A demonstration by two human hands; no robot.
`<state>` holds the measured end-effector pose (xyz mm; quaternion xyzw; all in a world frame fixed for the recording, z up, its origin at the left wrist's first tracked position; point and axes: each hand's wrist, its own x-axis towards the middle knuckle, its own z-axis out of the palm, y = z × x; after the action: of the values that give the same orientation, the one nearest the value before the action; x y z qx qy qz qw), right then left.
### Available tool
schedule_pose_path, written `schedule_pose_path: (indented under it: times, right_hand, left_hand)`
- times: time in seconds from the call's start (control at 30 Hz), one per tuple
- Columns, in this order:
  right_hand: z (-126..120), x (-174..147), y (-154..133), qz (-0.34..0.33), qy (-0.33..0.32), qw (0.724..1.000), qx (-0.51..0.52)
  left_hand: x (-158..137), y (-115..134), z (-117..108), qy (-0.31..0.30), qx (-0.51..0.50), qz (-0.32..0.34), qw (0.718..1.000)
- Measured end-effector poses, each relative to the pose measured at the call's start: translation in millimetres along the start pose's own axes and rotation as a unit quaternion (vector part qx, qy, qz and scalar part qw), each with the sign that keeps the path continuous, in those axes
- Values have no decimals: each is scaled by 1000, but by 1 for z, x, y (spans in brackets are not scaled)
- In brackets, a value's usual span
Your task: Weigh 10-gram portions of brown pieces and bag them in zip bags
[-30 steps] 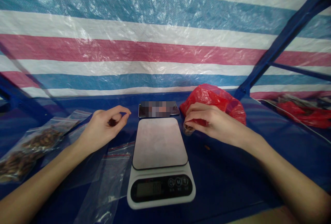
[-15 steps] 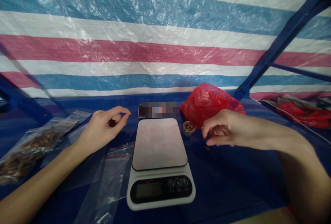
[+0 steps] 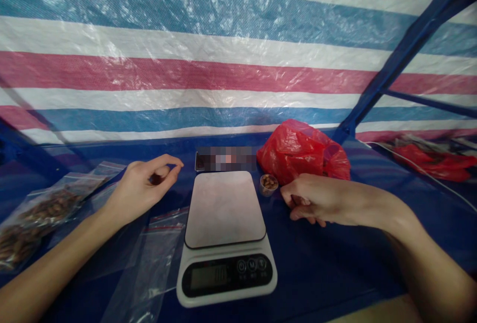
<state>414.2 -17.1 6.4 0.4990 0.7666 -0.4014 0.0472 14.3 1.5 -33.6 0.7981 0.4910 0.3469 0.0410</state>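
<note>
My left hand (image 3: 145,184) hovers left of the kitchen scale (image 3: 225,208), fingers curled and thumb and forefinger tips almost together, with nothing visible between them. My right hand (image 3: 307,201) is down at the blue table right of the scale, its fingers closed together. Whatever they may grip is hidden. Just left of those fingers stands a small clear cup (image 3: 268,185) full of brown nuts or seeds. The scale's plate is bare and its display seems to read zero. A red plastic bag (image 3: 301,151) sits right behind my right hand.
A phone (image 3: 225,159) with a blurred screen lies behind the scale. Zip bags (image 3: 52,203) of brown nuts or seeds lie far left, and flat clear zip bags (image 3: 149,258) beside the scale. Blue frame bars and a striped sheet (image 3: 223,74) stand behind.
My right hand has moved down and slightly left onto the table, over the spot where a small brown bit lay, and its fingers have closed. My left hand keeps its pose.
</note>
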Motion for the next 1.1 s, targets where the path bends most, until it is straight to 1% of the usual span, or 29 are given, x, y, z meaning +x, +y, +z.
schedule_pose_path:
  times: [0.07,0.13,0.23,0.3,0.33,0.4,0.5,0.7,0.93,1.03,1.1]
  right_hand:
    - [-5,-1,-3,-47,6,999,-24]
    - [-11,0,-10,-118,44,991,-32]
    - [-16,5,-21,-215,153,964,-22]
    - [-16,10,-24,-252,221,942,-19]
    - [-16,12,-25,-263,245,933,-19]
    - [-14,18,-23,-276,269,922,-28]
    - [-13,24,-19,-291,274,915,-50]
    - [-14,26,-18,-296,258,918,-53]
    - [-17,25,-17,-310,262,912,-60]
    - [-17,23,-21,-302,285,908,-53]
    - [-15,19,-26,-296,307,904,-27]
  left_hand:
    - [0,0,0,1,-3,-3,1000]
    - [-1,0,-1,2,-6,-5,1000]
    - [-1,1,-1,4,-5,-5,1000]
    - [-1,1,-1,0,-5,-7,1000]
    - [-1,2,-1,-2,-6,-10,1000]
    - [-1,3,-1,-2,-6,-15,1000]
    - [0,4,-2,0,-7,-19,1000]
    - [0,7,-3,-2,-16,-15,1000]
    - [0,5,-4,-7,-10,-16,1000]
    - [1,6,-4,-4,-12,-16,1000]
    - [1,6,-4,-2,-15,-16,1000]
